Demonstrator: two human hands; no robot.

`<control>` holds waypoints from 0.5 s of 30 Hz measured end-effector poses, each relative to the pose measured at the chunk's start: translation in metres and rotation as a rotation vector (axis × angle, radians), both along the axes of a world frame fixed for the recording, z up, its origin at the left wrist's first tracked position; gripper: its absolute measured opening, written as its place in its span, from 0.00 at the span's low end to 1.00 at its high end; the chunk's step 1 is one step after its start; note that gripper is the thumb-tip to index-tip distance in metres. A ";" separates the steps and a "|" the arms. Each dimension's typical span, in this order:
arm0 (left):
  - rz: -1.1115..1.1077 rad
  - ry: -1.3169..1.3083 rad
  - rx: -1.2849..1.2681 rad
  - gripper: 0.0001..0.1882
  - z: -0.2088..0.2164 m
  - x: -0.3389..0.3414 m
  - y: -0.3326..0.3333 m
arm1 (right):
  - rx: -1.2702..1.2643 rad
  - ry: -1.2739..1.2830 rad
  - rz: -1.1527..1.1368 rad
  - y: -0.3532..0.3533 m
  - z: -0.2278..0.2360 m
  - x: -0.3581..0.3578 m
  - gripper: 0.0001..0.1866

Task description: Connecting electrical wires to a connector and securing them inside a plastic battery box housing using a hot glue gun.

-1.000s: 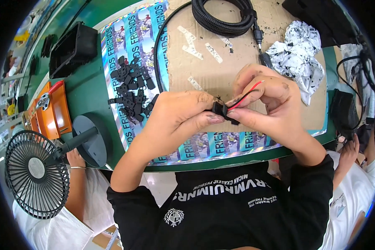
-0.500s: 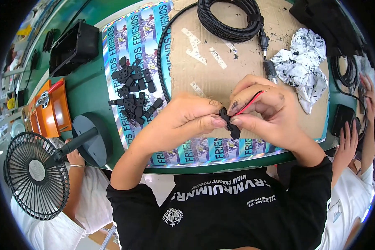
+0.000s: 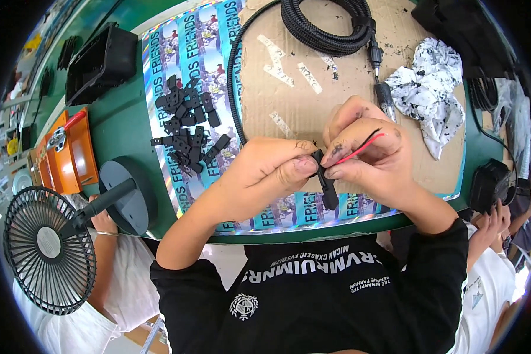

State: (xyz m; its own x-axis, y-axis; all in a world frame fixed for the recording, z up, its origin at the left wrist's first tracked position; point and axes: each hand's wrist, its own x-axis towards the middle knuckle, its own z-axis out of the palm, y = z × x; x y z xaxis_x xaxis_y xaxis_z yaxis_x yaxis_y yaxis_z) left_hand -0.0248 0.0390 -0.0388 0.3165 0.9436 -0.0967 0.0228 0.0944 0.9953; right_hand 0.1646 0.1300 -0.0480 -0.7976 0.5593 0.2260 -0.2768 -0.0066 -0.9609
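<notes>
The small black part point(image 3: 328, 194) is in the air, over the near edge of the cardboard point(image 3: 259, 106), with its longer end hanging down and toward the person. The grip of the left hand point(image 3: 262, 171) is closed, thumb against forefinger, on the upper end of this part. The grip of the right hand point(image 3: 374, 162) is also closed, pinching the red and black wires point(image 3: 360, 150) just beside the part; whether these fingertips touch the part too, I cannot tell. The wire ends point away to the upper right.

On the far side of the cardboard lies a coiled black cable point(image 3: 336, 45), and on its right side a crumpled, black-stained white cloth point(image 3: 428, 88). Under the cardboard there is a shiny patterned sheet point(image 3: 221, 35). Left of the cardboard, a pile of black pieces point(image 3: 186, 106) lies on this sheet. Farther left of the cardboard, the green worktop point(image 3: 121, 118) carries a black bin point(image 3: 100, 65) and an orange tray point(image 3: 87, 153).
</notes>
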 end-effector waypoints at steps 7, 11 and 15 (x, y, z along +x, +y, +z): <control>0.117 0.448 0.406 0.19 0.009 0.016 -0.002 | -0.153 -0.160 -0.138 -0.015 0.009 0.000 0.07; 0.239 0.711 0.483 0.20 0.005 0.028 -0.011 | -0.332 -0.195 -0.112 -0.021 0.017 0.000 0.05; 0.244 0.771 0.527 0.20 0.003 0.029 -0.011 | -0.372 -0.178 -0.138 -0.027 0.014 -0.001 0.05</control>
